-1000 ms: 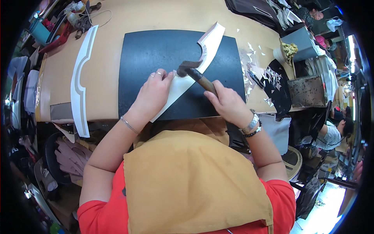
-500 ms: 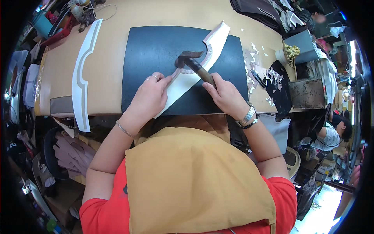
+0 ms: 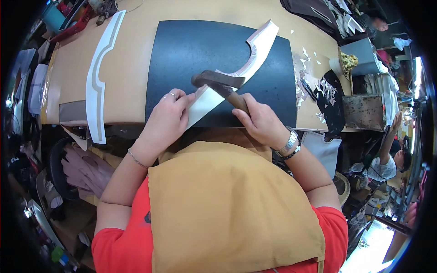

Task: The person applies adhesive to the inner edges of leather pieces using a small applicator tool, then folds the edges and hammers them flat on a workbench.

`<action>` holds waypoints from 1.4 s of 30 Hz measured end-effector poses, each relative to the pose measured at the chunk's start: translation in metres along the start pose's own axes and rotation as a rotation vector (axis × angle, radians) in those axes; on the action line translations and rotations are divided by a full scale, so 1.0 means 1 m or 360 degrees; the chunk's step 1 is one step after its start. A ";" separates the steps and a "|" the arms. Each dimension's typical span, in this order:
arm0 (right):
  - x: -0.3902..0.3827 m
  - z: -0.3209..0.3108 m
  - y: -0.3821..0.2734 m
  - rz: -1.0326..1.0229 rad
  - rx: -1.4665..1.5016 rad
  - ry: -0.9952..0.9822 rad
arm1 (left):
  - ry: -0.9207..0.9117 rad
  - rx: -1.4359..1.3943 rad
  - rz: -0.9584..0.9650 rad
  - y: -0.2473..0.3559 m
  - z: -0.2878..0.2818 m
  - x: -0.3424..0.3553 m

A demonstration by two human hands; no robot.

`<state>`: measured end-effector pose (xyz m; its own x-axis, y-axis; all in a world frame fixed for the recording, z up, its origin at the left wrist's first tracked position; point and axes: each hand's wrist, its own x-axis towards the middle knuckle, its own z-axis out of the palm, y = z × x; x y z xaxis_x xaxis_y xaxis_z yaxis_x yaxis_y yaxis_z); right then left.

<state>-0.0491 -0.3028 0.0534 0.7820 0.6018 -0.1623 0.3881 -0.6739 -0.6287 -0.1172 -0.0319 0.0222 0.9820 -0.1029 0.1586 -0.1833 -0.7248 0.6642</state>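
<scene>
A long white curved piece (image 3: 260, 51) with a notched, folded inner edge lies diagonally on the dark square mat (image 3: 173, 54). My left hand (image 3: 169, 117) is closed at the piece's lower left edge, fingertips pressed on it. My right hand (image 3: 258, 118) grips the wooden handle of a hammer (image 3: 218, 80); its dark metal head is over the white piece, just right of my left fingertips, hiding part of that edge. A similar white strip with a grey inner line (image 3: 95, 91) lies on the tan table (image 3: 127, 68) to the left.
Small white scraps (image 3: 320, 117) lie right of the mat on the table and on a dark cloth (image 3: 332, 113). A rusty metal box (image 3: 364, 113), a grey-blue box (image 3: 364, 57) and dark stacked material (image 3: 309, 11) are at the right. A co-worker (image 3: 382, 166) sits at far right.
The hammer head has shifted left along the white piece, toward my left fingers, uncovering the upper curve. The co-worker at right has raised an arm.
</scene>
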 end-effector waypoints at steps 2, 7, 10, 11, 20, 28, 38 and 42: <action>-0.001 -0.002 -0.006 0.0084 -0.0035 -0.0106 | -0.0003 -0.0057 -0.0047 -0.001 -0.003 -0.005; -0.002 0.004 -0.004 -0.0043 -0.0017 -0.0103 | 0.0048 -0.0050 -0.0027 -0.003 -0.005 -0.015; -0.003 0.005 -0.008 -0.0101 0.0029 -0.0077 | 0.0034 -0.0127 -0.0093 -0.007 -0.009 -0.019; -0.004 0.005 -0.008 -0.0128 0.0062 -0.0035 | 0.0028 -0.0105 -0.0088 -0.007 -0.009 -0.019; -0.007 -0.072 0.148 0.0300 -0.0432 0.0935 | 0.0015 0.0283 0.0050 0.000 -0.011 -0.002; -0.057 -0.146 0.273 0.0565 -0.1048 0.1443 | -0.0426 -0.0224 -0.0159 0.016 0.025 0.069; 0.001 -0.003 -0.015 -0.0427 0.0955 0.0253 | -0.0489 -0.3008 -0.0904 0.026 0.028 0.113; -0.008 -0.029 0.007 -0.0753 0.0895 -0.0051 | -0.0358 -0.3511 -0.0498 -0.017 -0.040 0.088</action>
<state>-0.0386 -0.3241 0.0721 0.5747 0.7918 0.2066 0.3654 -0.0224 -0.9306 -0.0296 -0.0012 0.0546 0.9397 -0.3401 -0.0360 0.3406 0.9208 0.1899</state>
